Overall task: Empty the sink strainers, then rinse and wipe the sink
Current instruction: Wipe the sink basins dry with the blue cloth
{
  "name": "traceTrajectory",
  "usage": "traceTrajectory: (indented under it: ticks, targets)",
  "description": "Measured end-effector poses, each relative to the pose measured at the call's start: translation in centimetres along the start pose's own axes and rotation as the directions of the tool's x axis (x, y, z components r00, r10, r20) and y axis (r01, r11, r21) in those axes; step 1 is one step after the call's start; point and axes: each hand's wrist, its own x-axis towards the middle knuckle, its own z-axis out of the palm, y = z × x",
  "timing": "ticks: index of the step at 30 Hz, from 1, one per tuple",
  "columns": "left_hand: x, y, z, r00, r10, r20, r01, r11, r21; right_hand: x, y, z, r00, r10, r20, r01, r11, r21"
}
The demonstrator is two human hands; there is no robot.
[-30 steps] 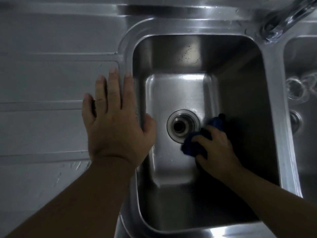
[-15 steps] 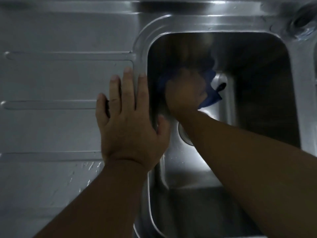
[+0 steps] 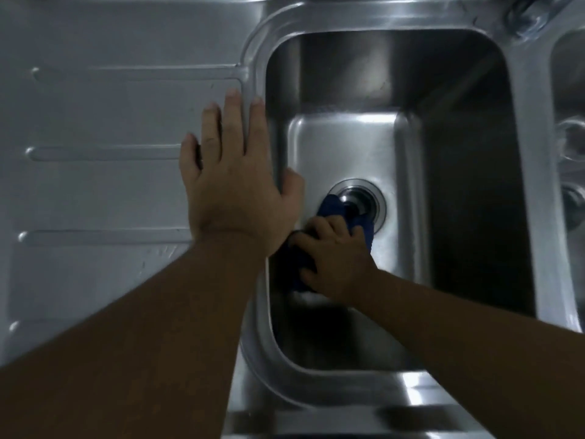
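Observation:
A stainless steel sink basin [image 3: 348, 144] fills the middle of the view, with a round drain opening [image 3: 364, 201] in its floor. My right hand [image 3: 335, 261] is down on the basin floor, shut on a dark blue cloth [image 3: 332, 209] that lies against the drain's left edge. My left hand [image 3: 234, 179] rests flat, fingers spread, on the sink's left rim [image 3: 256, 58], with the thumb hanging over the basin wall.
A ribbed steel drainboard [image 3: 104, 122] stretches to the left. The faucet base [image 3: 531, 14] sits at the top right. A second basin [image 3: 569, 90] at the right edge holds round metal parts [image 3: 573, 144], too blurred to identify.
My right hand has swept the blue cloth from the basin's far left wall back down to the floor beside the drain. My left hand has stayed on the rim.

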Motion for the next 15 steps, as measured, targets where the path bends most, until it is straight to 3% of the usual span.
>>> traceTrajectory:
  ticks: [4,9,15]
  targets:
    - [-0.1,-0.2,-0.3,1.000,0.009,0.015,-0.009,1.000,-0.028,-3.0,0.4,0.5,0.987,-0.036,0.157,0.039,0.999,-0.010]
    - [-2.1,0.1,-1.4,0.997,0.060,-0.052,-0.066,0.991,-0.117,-5.9,2.8,-1.5,0.889,0.182,0.420,-0.236,0.968,0.081]
    - [-5.9,-0.4,-1.1,1.000,-0.013,0.020,0.014,0.998,-0.067,-9.3,7.1,-3.3,0.908,0.264,0.325,-0.259,0.964,-0.057]
